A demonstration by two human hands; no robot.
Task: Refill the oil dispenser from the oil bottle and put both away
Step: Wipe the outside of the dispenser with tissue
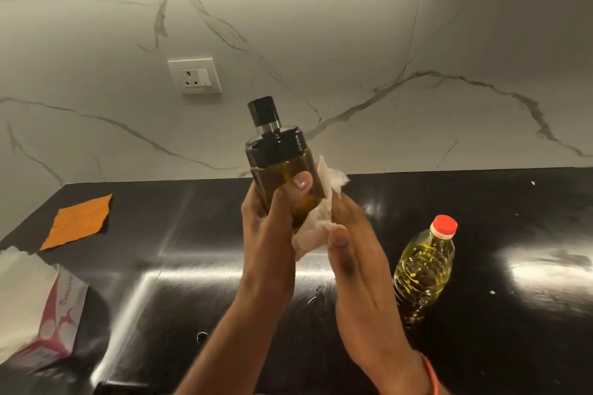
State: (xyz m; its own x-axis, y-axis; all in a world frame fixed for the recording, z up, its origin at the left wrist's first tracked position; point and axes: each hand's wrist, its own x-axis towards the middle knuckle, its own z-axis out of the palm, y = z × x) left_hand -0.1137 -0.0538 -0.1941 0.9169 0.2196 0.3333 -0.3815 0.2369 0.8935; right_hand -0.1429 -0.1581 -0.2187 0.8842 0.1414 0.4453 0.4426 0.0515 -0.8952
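Held up at centre frame, above the glossy black surface [224,298]: amber glass oil dispenser with black pump cap [278,157], base low toward 5 o'clock, cap high toward 11 o'clock, long axis tilted a little left of upright, cap end toward the marbled wall. Left hand [269,228] curled round the lower body, thumb across the glass: a closed grip on the dispenser. Right hand [356,253] pressed against the far side with a crumpled white paper tissue [316,221] between palm and glass, fingers mostly hidden, thumb lying on the tissue; seemingly holding the tissue in place, though full curl not visible. Likely wiping of oil off the outside. Risk from here: slick glass slipping through an oily grip and dropping onto the hard surface; also seepage at the cap if tipped further, or if the cap is not fully seated. At 4 o'clock, standing on the surface, clear plastic oil bottle with red cap [423,272], near the right forearm, open to a knock from a careless elbow. At 9 o'clock, orange cloth [78,221], flat, well apart.
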